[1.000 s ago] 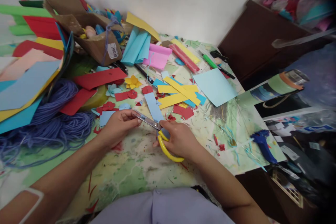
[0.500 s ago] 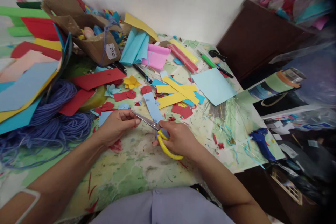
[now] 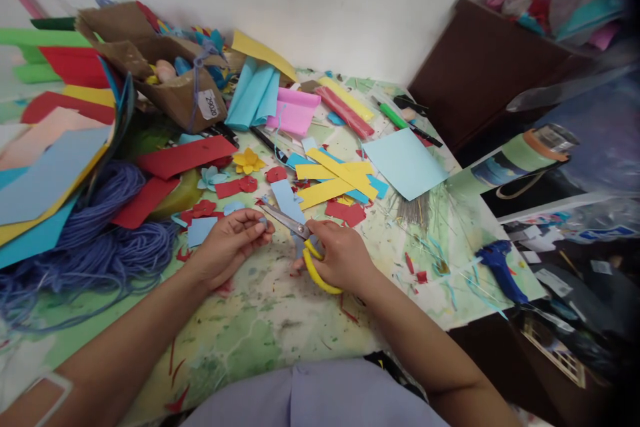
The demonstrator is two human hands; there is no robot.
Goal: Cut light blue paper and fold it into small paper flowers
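My right hand (image 3: 340,255) grips yellow-handled scissors (image 3: 305,248), with the steel blades pointing up and left over a light blue paper strip (image 3: 287,199). My left hand (image 3: 231,243) is closed in a pinch on a tiny blue paper scrap (image 3: 262,220) just left of the blade tips. Both hands rest on a green patterned table cover (image 3: 260,320) strewn with red and blue offcuts.
Purple cord (image 3: 100,240) and stacked coloured sheets (image 3: 50,167) lie at the left. A cardboard box (image 3: 165,73) sits at the back, with yellow strips (image 3: 335,177), a light blue square (image 3: 405,161) and a blue glue gun (image 3: 500,270) at the right. A dark cabinet (image 3: 480,67) stands beyond the table.
The scissors' blades have drawn away from my left hand and swung a little upward. My left hand has come off the blade and now pinches a small blue scrap.
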